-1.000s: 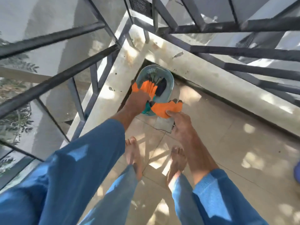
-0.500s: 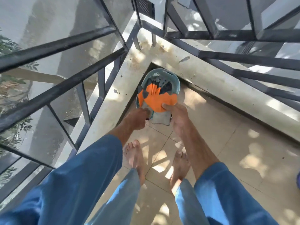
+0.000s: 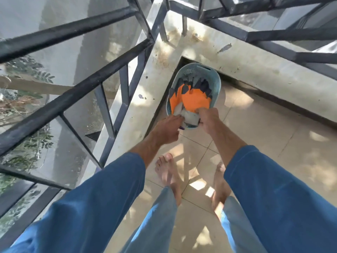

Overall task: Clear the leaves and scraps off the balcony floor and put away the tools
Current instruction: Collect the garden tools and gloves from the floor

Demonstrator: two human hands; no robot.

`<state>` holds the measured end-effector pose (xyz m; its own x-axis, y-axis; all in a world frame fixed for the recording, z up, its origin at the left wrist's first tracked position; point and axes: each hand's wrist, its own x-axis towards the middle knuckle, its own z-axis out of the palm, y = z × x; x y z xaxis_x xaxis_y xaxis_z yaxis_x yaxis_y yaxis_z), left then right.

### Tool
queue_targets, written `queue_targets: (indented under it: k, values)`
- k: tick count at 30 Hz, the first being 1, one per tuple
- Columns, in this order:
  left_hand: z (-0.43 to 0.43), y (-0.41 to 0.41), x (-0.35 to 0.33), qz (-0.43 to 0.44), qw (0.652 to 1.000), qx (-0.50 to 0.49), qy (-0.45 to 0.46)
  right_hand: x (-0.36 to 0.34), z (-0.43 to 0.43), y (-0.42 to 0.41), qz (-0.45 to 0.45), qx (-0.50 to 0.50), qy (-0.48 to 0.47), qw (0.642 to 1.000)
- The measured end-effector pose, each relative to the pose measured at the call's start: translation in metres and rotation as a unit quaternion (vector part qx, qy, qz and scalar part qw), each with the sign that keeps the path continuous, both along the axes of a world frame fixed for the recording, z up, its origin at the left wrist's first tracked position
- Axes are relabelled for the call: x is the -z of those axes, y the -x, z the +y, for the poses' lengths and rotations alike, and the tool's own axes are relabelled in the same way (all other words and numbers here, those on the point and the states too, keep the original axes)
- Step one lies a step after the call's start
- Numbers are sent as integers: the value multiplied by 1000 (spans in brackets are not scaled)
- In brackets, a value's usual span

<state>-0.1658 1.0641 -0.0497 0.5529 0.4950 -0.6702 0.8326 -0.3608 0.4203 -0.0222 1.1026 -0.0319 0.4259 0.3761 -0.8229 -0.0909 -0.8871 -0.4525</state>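
Orange gloves [image 3: 196, 101] lie inside the basket [image 3: 217, 83]; the left hand [image 3: 168, 126] and right hand [image 3: 209, 119] each keep a closed grip on the white cuffs [image 3: 190, 116] at its near rim (they look soft, light and floppy, so the cuffs seem the best hold)

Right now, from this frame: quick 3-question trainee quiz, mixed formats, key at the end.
1. Multiple choice: the blue basket stands A) on the floor in the corner where the two ledges meet, B) up on a ledge, C) out in mid-floor.
2. True or false: the orange gloves lie on the floor beside the basket.
3. Fill in: the left hand and right hand meet at the gloves' white ___.
Key: 1 A. 2 False, they lie in the basket. 3 cuffs.
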Motion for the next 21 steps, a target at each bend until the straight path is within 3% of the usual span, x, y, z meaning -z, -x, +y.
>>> queue_targets:
  k: [1,4,9,13,17,21]
  values:
    - [0,1,1,-1,1000,2,-2,10,-3,-4,-21,17,26,999]
    - [1,-1,-2,9,1000,6,-3,15,-34,-20,122,105,102,982]
    - [2,-7,-7,11,1000,-4,-3,14,-34,-31,164,165,66,970]
    - [2,-7,-7,-4,1000,-19,-23,19,-38,-29,147,120,76,979]
    - [-1,-2,-4,-10,998,-19,-59,28,-44,-26,92,106,101,985]
    - [-3,3,1,-9,997,-17,-80,35,-54,-23,9,32,127,991]
